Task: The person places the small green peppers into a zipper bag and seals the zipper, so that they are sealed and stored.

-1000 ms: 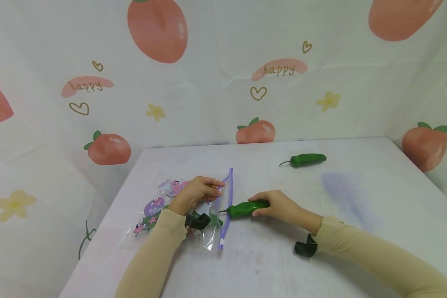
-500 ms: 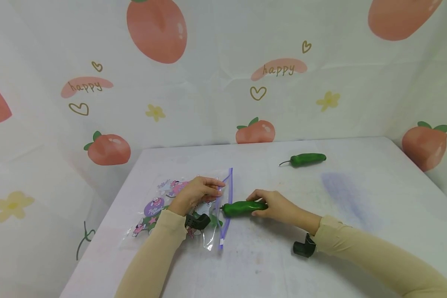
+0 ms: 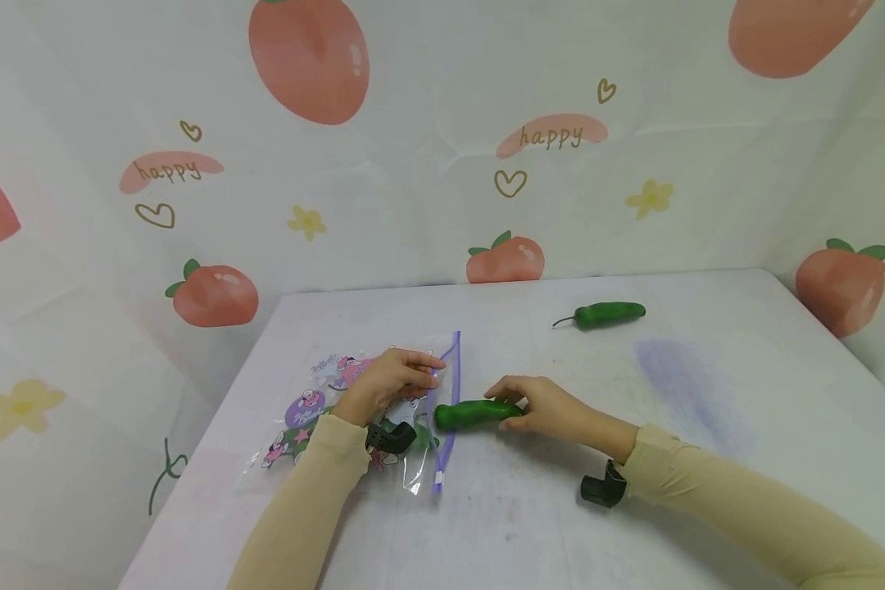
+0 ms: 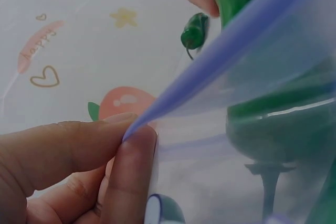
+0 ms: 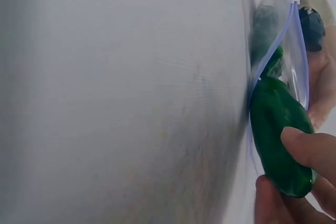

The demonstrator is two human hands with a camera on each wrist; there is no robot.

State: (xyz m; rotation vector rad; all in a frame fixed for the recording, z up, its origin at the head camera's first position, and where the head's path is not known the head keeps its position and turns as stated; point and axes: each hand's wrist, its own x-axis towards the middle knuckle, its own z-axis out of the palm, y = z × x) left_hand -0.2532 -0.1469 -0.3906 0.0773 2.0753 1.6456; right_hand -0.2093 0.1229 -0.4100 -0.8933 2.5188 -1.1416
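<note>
Both pinched, fingers closed: left hand [image 3: 391, 385] a bag [image 3: 308, 411], likely propping its mouth; right hand [image 3: 549, 407] a pepper [image 3: 468, 415] toward nine o'clock.

Draped booth-like space, fruit-print cloth [image 3: 413, 180], white tabletop [image 3: 560, 545]

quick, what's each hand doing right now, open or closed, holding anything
Left hand: closed, pinching the plastic bag by its purple edge.
Right hand: closed, holding a green pepper at the bag's mouth.
</note>
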